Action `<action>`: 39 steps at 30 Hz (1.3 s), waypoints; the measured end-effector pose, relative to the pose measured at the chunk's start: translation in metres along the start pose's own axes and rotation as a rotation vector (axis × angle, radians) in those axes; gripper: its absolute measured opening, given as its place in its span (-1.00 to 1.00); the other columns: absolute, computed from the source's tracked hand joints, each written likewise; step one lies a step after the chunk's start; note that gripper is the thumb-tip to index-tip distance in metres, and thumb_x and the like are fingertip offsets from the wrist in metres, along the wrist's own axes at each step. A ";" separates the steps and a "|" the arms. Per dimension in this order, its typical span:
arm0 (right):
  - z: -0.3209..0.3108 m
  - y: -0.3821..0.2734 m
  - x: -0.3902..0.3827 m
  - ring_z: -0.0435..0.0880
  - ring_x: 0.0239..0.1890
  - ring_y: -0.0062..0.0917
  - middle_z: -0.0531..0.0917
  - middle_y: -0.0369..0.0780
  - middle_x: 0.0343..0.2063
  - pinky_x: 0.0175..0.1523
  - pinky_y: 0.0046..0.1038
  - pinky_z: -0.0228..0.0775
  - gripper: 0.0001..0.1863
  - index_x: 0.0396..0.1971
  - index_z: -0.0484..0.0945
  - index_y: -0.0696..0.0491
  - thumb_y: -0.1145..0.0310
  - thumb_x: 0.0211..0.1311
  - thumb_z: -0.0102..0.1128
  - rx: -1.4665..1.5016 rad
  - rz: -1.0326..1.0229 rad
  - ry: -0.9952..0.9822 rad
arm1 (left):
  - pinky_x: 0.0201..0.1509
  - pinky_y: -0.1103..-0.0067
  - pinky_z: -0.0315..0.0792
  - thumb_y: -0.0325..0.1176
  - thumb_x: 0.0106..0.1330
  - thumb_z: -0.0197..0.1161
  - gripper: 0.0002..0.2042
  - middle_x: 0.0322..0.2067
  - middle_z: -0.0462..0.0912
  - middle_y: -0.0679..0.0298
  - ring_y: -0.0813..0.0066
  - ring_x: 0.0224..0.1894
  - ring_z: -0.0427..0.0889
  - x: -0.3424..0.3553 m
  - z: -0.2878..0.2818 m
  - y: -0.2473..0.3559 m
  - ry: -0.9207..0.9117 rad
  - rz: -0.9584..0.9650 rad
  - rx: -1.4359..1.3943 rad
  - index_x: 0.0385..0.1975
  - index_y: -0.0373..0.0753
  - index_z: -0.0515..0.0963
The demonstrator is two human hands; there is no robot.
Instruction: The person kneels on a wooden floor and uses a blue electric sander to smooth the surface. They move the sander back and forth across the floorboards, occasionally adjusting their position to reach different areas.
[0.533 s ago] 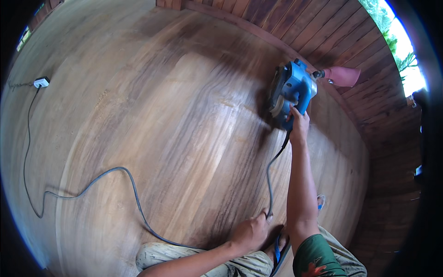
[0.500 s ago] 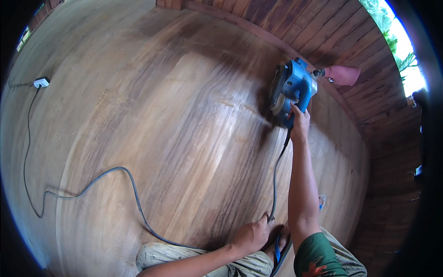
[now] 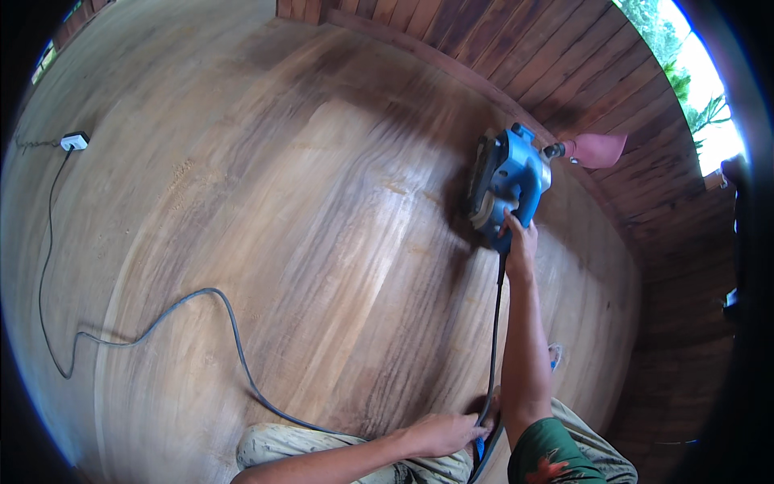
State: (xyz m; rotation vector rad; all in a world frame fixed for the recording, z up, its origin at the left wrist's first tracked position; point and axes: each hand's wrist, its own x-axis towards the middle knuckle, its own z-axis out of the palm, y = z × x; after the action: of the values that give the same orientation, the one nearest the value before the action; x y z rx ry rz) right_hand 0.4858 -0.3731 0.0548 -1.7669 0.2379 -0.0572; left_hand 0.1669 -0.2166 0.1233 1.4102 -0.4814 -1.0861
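Blue belt sander (image 3: 508, 184) sits on the smooth plank floor (image 3: 266, 242) by the wall; right hand (image 3: 518, 242) fingers clench its handle, left hand (image 3: 442, 433) fingers grasp the black cord (image 3: 493, 339)

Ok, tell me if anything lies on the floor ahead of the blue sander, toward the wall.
Nothing visible does. The right hand grips the blue sander, and the wooden floor between it and the wall is bare. The power cord trails behind, held by the left hand.
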 end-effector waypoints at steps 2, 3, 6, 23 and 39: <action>-0.004 -0.011 -0.032 0.49 -0.53 -0.66 0.51 -0.36 -0.56 -0.36 -0.52 0.26 -0.75 -0.37 0.51 0.00 0.23 0.26 0.43 -0.019 0.017 0.014 | 0.04 0.09 0.47 0.03 0.61 -0.08 -0.54 -0.22 0.70 -0.19 -0.23 -0.03 0.66 -0.004 0.014 0.008 -0.202 0.075 -0.036 -0.04 -0.32 0.51; -0.006 -0.018 -0.050 0.49 -0.53 -0.67 0.52 -0.37 -0.56 -0.37 -0.53 0.26 -0.75 -0.36 0.52 0.01 0.24 0.25 0.43 -0.008 0.028 -0.002 | 0.02 0.08 0.47 0.01 0.61 -0.06 -0.55 -0.22 0.71 -0.18 -0.22 -0.05 0.67 -0.006 0.021 0.012 -0.301 0.112 -0.020 -0.07 -0.33 0.52; -0.002 -0.047 -0.098 0.51 -0.52 -0.66 0.53 -0.35 -0.55 -0.36 -0.53 0.27 -0.78 -0.32 0.55 0.04 0.27 0.25 0.42 -0.052 0.098 0.024 | -0.16 0.19 0.54 -0.28 0.39 0.06 -0.67 -0.32 0.76 -0.05 -0.08 -0.28 0.70 -0.017 0.056 0.029 -0.402 0.388 0.452 -0.23 -0.37 0.72; 0.024 -0.098 -0.167 0.36 -0.67 -0.60 0.40 -0.34 -0.66 -0.47 -0.46 0.24 -0.83 -0.45 0.44 0.04 0.47 0.11 0.31 0.322 0.480 -0.168 | -0.21 0.21 0.55 -0.24 0.26 0.21 -0.66 -0.29 0.77 -0.07 0.05 -0.23 0.75 -0.053 0.100 0.030 -0.822 0.268 0.423 -0.24 -0.45 0.71; 0.020 -0.087 -0.162 0.35 -0.67 -0.57 0.40 -0.32 -0.66 -0.48 -0.45 0.24 -0.88 -0.42 0.47 0.06 0.44 0.13 0.26 0.266 0.450 0.035 | -0.24 0.18 0.54 -0.26 0.27 0.14 -0.67 -0.36 0.75 -0.09 0.02 -0.30 0.74 -0.070 0.084 0.025 -0.772 0.319 0.273 -0.27 -0.44 0.70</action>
State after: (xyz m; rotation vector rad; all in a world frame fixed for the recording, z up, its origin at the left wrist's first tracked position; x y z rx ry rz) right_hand 0.3418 -0.3066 0.1502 -1.4163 0.6192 0.1961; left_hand 0.0721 -0.2093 0.1831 1.0427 -1.4030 -1.3076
